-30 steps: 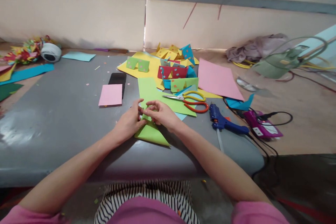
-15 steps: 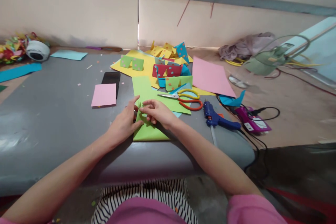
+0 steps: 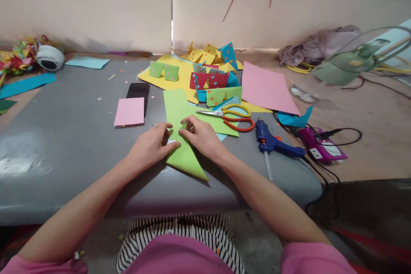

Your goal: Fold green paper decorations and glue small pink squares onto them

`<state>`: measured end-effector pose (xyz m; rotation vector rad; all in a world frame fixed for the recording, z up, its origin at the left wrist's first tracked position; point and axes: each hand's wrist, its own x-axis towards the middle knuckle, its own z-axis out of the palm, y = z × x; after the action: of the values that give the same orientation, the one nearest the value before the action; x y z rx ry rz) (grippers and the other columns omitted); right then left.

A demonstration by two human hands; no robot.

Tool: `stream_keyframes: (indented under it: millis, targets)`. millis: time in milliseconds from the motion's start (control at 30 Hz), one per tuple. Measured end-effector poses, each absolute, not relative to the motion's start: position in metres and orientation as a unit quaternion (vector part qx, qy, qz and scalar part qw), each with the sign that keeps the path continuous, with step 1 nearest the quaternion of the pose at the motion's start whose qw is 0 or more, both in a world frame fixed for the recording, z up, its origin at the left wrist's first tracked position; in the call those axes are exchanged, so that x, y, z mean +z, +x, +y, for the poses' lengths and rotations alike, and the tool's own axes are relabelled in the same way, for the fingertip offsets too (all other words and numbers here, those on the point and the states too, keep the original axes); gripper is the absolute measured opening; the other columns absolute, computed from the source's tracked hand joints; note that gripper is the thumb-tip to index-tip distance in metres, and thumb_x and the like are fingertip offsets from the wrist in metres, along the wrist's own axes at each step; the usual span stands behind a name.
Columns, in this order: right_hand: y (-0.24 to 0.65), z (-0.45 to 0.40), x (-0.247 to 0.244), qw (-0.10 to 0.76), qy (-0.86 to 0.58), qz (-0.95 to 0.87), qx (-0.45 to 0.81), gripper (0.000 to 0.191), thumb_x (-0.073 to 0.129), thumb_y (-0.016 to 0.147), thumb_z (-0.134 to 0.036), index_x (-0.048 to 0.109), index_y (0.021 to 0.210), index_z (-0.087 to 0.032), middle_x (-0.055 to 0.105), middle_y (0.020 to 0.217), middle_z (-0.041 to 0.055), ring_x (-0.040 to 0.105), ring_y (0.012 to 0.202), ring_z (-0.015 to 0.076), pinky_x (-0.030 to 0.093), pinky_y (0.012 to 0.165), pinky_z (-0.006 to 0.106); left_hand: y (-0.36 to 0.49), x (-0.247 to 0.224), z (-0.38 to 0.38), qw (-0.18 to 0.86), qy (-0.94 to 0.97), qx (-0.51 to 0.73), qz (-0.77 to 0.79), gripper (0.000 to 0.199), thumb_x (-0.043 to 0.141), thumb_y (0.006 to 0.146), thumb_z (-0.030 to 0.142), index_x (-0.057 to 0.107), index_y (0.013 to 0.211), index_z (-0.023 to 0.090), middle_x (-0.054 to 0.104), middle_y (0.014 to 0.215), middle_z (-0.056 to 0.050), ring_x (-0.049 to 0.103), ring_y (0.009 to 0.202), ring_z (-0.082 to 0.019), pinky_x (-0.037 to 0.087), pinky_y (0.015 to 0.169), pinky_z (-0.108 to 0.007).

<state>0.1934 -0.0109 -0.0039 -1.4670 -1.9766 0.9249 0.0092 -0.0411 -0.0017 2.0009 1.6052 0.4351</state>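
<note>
While, in the head view, the left hand (image 3: 152,142) touches the light-green paper (image 3: 184,156), thumb and fingers parted, the right hand (image 3: 201,137) pinches a small green piece (image 3: 184,126). The light-green paper lies beneath and between both hands; scissors (image 3: 218,114) sit just beyond the right hand, glue gun (image 3: 263,133) to its right, pink sheet (image 3: 129,111) beyond the left.

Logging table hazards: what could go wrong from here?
The scissors lie on a green sheet just beyond the right hand; if that sheet shifts, they could slide.
The glue gun lies near the right forearm; an arm sweep might knock it. Whether it's hot can't be seen.
The bent green paper may crease crooked if the left hand slips.
</note>
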Motion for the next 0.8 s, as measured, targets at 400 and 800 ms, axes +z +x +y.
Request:
stream_keyframes:
  millis: [400,800]
  targets:
    - [0.1917,-0.0128,-0.0017,0.306,-0.496,-0.695,0.421,0.008,0.058,0.084,-0.020,0.061,0.091,-0.021,0.063,0.084,-0.0011,0.060,0.073,0.0138,0.046,0.071,0.028,0.0136,-0.0098,-0.0414,0.415,0.661,0.286,0.556,0.058,0.065,0.083,0.031,0.037,0.132,0.020,0.060,0.125,-0.011,0.065,0.082,-0.014,0.054,0.077,-0.033]
    - [0.1908,-0.0046,0.0011,0.161,-0.577,-0.763,0.241,0.038,0.069,0.085,-0.028,0.059,0.119,-0.014,0.068,0.107,0.0113,0.061,0.103,0.0256,0.045,0.088,0.037,0.0169,-0.0116,-0.0444,0.321,0.735,0.224,0.554,0.055,0.064,0.084,0.025,0.042,0.134,0.021,0.067,0.112,-0.007,0.065,0.086,-0.020,0.051,0.076,-0.035]
